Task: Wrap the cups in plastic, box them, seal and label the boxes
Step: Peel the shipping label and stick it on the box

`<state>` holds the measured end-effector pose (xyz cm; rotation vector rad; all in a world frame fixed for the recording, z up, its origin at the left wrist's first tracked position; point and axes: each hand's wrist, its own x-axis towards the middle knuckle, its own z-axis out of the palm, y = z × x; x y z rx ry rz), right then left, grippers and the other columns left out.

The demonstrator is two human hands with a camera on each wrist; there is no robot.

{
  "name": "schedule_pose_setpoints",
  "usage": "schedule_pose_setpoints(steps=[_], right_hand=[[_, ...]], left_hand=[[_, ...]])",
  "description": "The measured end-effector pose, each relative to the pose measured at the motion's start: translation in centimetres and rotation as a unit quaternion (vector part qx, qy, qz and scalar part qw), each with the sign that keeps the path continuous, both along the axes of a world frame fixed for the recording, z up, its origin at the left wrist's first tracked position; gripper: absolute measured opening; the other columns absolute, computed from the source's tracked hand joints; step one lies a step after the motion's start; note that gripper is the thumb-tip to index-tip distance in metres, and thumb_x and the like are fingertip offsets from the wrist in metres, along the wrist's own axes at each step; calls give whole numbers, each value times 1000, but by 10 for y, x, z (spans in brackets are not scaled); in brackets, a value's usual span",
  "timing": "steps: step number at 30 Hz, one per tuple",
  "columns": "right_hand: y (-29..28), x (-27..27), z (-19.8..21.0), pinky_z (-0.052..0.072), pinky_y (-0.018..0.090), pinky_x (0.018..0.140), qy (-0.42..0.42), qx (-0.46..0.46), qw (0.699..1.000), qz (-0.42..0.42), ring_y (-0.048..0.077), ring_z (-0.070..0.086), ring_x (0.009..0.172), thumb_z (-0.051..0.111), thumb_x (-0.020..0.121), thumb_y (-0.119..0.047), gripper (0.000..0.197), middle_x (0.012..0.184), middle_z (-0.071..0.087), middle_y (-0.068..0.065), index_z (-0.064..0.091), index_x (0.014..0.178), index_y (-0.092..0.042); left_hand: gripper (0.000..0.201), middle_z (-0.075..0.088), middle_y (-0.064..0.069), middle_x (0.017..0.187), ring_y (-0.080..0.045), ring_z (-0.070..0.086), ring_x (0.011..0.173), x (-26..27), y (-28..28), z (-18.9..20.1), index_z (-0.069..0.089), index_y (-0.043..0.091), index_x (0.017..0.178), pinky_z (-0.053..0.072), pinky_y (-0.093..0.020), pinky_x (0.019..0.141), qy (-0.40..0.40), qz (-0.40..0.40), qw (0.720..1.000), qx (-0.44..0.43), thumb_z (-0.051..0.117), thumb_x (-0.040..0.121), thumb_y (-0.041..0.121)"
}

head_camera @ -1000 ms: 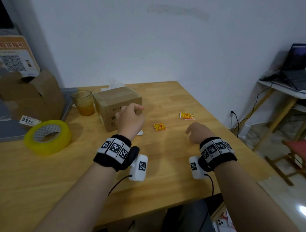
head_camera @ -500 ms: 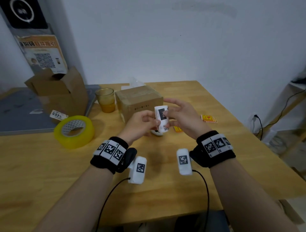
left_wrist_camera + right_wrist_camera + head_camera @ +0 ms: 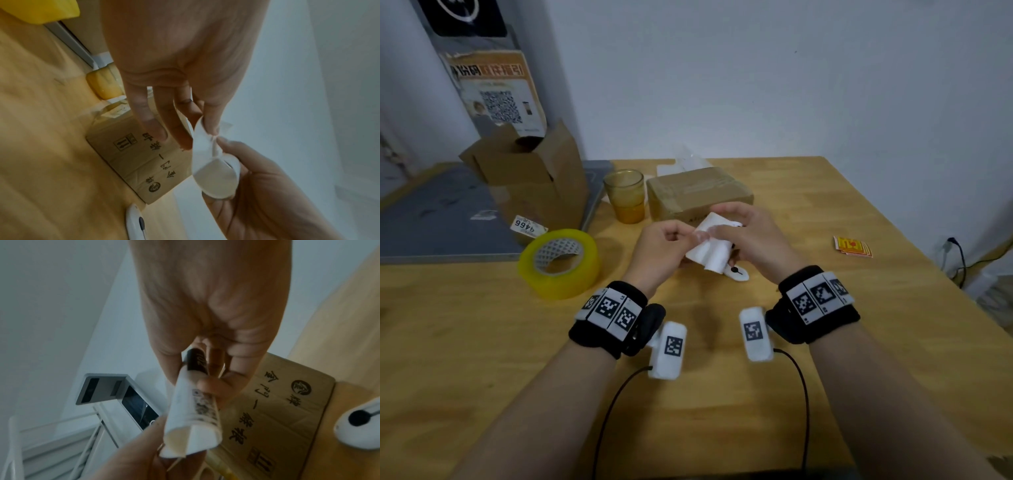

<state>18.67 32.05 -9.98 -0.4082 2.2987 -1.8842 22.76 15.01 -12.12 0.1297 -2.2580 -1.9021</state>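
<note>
White paper label (image 3: 710, 246) is up in both hands at mid-frame in the head view, curled into a loose tube, printed side (a QR-style block and a black bar) facing the right wrist camera. Left hand (image 3: 664, 253) pinches one edge between thumb and forefinger, other fingers loosely extended; right hand (image 3: 751, 236) has thumb and fingers curled round the other end. Looks like the labelling step: peeling the sticker off its backing, judging by the split edge at the tube's lower end in the right wrist view (can't confirm which layer is which). Taped box (image 3: 698, 192) sits closed on the table (image 3: 722, 394) just behind the hands, so wrap, box and seal seem done for that one. Amber cup (image 3: 625, 195) stands unwrapped just left of it, with an open box (image 3: 534, 174) at upper left and the yellow tape roll (image 3: 560, 262) nearer left, so a second round likely remains. Next move needs the backing fully off without the sticky side folding onto itself, then the label laid flat on a box face and pressed down from one edge.
</note>
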Motion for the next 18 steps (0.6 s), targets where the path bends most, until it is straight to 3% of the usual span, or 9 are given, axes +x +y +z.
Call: schedule_pose_setpoints(steps=[5, 7, 10, 14, 18], right_hand=[[3, -7, -4, 55, 32, 55, -17, 74, 997, 13, 23, 69, 77, 63, 89, -1, 35, 106, 70, 7, 67, 119, -17], [4, -9, -6, 53, 31, 53, -26, 104, 994, 18, 26, 64, 75, 62, 89, -2, 29, 97, 64, 11, 67, 115, -14], [3, -12, -10, 53, 29, 52, -39, 117, 992, -7, 24, 62, 77, 58, 91, -6, 23, 99, 61, 10, 65, 111, -15], [7, -14, -10, 53, 29, 51, -41, 124, 990, -53, 22, 60, 69, 52, 92, -9, 26, 98, 65, 9, 69, 109, -18], [19, -14, -11, 43, 28, 46, -41, 134, 986, -86, 23, 60, 68, 51, 91, -9, 28, 93, 69, 9, 72, 103, -21]], left_hand=[[16, 77, -7, 96, -21, 73, 90, -7, -10, -3, 74, 13, 89, 63, -38, 76, -17, 34, 999, 16, 68, 99, 24], [19, 76, -5, 100, -20, 72, 93, -9, -13, -4, 74, 11, 93, 65, -38, 77, -17, 33, 999, 24, 64, 101, 26], [21, 74, -2, 101, -16, 70, 92, -11, -17, -5, 75, 11, 97, 65, -35, 75, -16, 37, 999, 6, 61, 103, 26], [21, 71, -1, 107, -18, 67, 98, -12, -19, -8, 74, 15, 106, 64, -38, 78, -21, 43, 999, -9, 56, 106, 25], [16, 70, 5, 107, -15, 66, 100, -12, -13, -7, 74, 20, 106, 64, -37, 78, -19, 52, 998, -1, 59, 104, 25]])
